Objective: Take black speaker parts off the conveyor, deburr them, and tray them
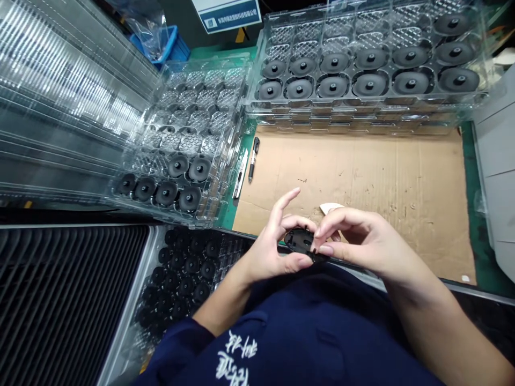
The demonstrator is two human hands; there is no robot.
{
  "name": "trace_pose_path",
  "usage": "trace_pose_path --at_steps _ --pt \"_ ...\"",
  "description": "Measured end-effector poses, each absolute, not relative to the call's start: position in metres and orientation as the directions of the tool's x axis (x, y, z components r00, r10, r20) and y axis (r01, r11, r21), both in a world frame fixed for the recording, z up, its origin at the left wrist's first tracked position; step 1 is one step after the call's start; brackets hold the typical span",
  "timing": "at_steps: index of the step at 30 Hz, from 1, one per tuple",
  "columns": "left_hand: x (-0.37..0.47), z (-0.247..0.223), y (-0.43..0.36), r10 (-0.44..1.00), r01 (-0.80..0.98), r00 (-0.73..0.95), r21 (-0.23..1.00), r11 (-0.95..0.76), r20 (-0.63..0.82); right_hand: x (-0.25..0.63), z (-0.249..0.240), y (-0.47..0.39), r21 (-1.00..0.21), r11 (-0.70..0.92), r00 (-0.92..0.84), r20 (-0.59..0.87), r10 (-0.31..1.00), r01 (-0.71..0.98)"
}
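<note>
Close to my body, a black oval plastic part (296, 240) is held up between both hands, its hollow inner side showing. My left hand (277, 241) grips its rim between thumb and fingers, with the index finger raised away from it. At the part's right end, the thumb and fingertips of my right hand (358, 238) are pinched on its edge. Whether a smaller piece sits in that pinch is hidden. A white pointed piece (330, 207) shows just behind my right fingers, above the cardboard; I cannot tell whether they touch it.
Cardboard (382, 177) covers the bench. A pen (254, 160) and a box cutter (241, 174) lie at its left edge. Stacked clear trays (362, 104) with black round parts stand behind, another tray stack (161, 161) at left. More parts (185, 268) sit lower left. A blue bin (177, 48) stands behind.
</note>
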State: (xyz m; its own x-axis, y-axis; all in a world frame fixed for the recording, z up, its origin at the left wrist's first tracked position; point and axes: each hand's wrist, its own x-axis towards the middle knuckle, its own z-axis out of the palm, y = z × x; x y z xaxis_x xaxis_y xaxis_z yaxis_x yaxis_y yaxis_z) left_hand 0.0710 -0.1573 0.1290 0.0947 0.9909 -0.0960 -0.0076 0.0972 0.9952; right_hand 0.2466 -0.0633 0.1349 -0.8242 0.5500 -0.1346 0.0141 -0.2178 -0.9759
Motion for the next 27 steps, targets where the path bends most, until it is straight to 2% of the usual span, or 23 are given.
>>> trace_pose_path --at_steps 6,10,17,22,27 --pt "0.071 0.129 -0.154 0.962 -0.108 0.215 0.975 0.194 -0.168 0.248 0.131 -0.063 -0.902 -0.428 -0.868 -0.169 0.467 -0.054" --pt "0.07 0.125 -0.152 0.948 -0.121 0.234 0.961 0.247 -0.214 0.248 0.134 -0.066 -0.863 -0.499 -0.861 -0.192 0.472 -0.081" --pt "0.072 0.123 -0.154 0.976 -0.095 0.163 0.982 0.161 -0.144 0.254 0.133 -0.076 -0.862 -0.505 -0.792 -0.274 0.545 -0.049" --pt "0.075 0.124 -0.151 0.991 -0.082 0.118 0.994 0.07 -0.06 0.28 0.115 -0.088 -0.884 -0.451 -0.708 -0.239 0.665 -0.125" --pt "0.075 0.123 -0.15 0.996 -0.028 0.077 0.999 -0.039 0.041 0.298 0.104 -0.098 -0.939 -0.343 -0.662 -0.263 0.702 0.01"
